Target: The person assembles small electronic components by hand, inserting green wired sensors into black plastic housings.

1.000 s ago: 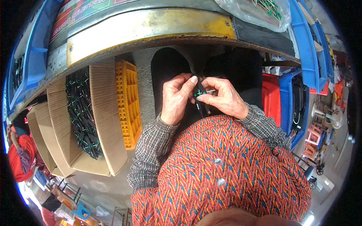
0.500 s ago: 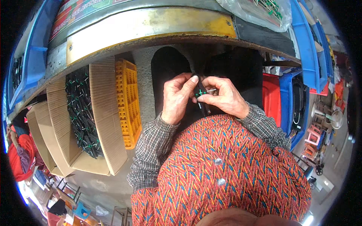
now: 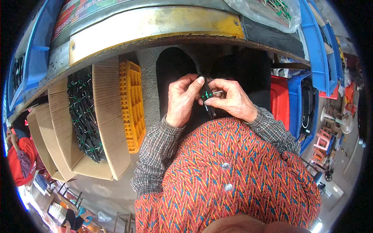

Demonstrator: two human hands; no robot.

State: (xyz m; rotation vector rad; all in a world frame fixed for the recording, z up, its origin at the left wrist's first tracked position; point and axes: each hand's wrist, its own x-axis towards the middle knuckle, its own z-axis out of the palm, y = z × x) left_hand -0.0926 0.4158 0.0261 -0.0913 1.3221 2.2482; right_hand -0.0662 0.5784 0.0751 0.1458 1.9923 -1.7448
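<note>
Over my lap, both hands meet at a slim black piece (image 3: 209, 110) with a green cross-shaped part (image 3: 206, 94) at its middle. My left hand (image 3: 181, 100) grips its upper end, thumb pressed on top. From the other side, my right hand (image 3: 235, 101) pinches the piece beside the green part. A thin metal rod (image 3: 218, 91) sticks out sideways by the right fingers; I cannot tell whether it is joined to the piece. Some fingertips are hidden behind it. To the left, an open cardboard box (image 3: 110, 120) holds many similar black pieces (image 3: 83, 116) with green and metal parts.
A workbench edge (image 3: 155, 29) crosses in front of me. On it lies a clear bag (image 3: 260, 15) of green-ended metal rods. Blue bins (image 3: 316, 50) stand at both sides. A yellow crate (image 3: 132, 108) is beside the box; a red bin (image 3: 279, 101) sits at right. A person in red (image 3: 23, 163) is far left.
The black piece is tilted slightly differently, its lower end shifted a little to the right. Both hands keep nearly the same place and grip.
</note>
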